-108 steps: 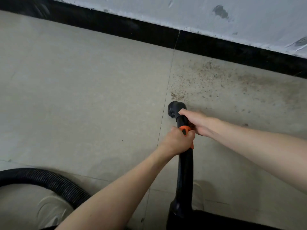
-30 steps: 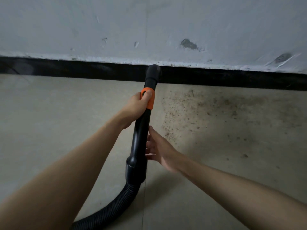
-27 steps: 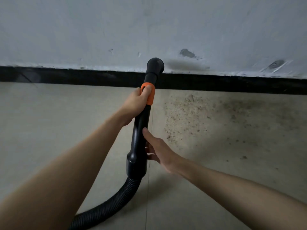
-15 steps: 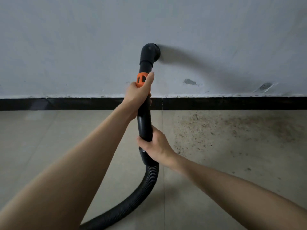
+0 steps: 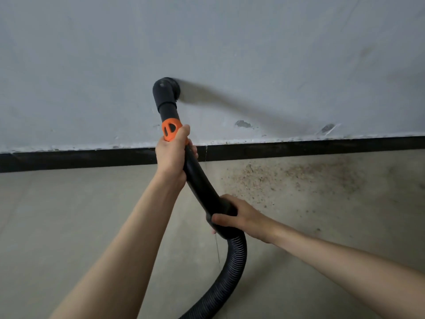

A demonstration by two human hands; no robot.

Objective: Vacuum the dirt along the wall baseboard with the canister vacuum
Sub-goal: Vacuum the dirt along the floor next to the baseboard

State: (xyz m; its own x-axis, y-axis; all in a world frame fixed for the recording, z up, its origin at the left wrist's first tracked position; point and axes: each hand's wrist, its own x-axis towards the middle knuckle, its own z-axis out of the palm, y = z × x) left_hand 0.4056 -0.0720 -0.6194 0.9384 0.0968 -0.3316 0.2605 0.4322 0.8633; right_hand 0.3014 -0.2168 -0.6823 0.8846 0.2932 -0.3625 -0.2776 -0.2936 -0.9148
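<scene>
I hold the black vacuum handle tube (image 5: pixel 200 183) raised in front of the wall. Its bent open end (image 5: pixel 166 89) points up, well above the black baseboard (image 5: pixel 299 147). My left hand (image 5: pixel 172 155) grips the tube just below the orange collar (image 5: pixel 170 130). My right hand (image 5: pixel 236 215) grips the lower end, where the ribbed black hose (image 5: pixel 232 268) joins and curves down out of view. Brown dirt (image 5: pixel 287 178) is scattered on the floor tile by the baseboard, right of the tube. The canister is out of view.
The grey wall (image 5: pixel 253 54) fills the upper half, with chipped spots (image 5: pixel 242 123) near its base. Beige floor tiles (image 5: pixel 69 215) spread left and below, with a grout line (image 5: pixel 217 252) running under the hose.
The tube was lifted from near the floor to high against the wall. My right hand moved from the tube's tip down to its lower end and closed around it. My view tilted up.
</scene>
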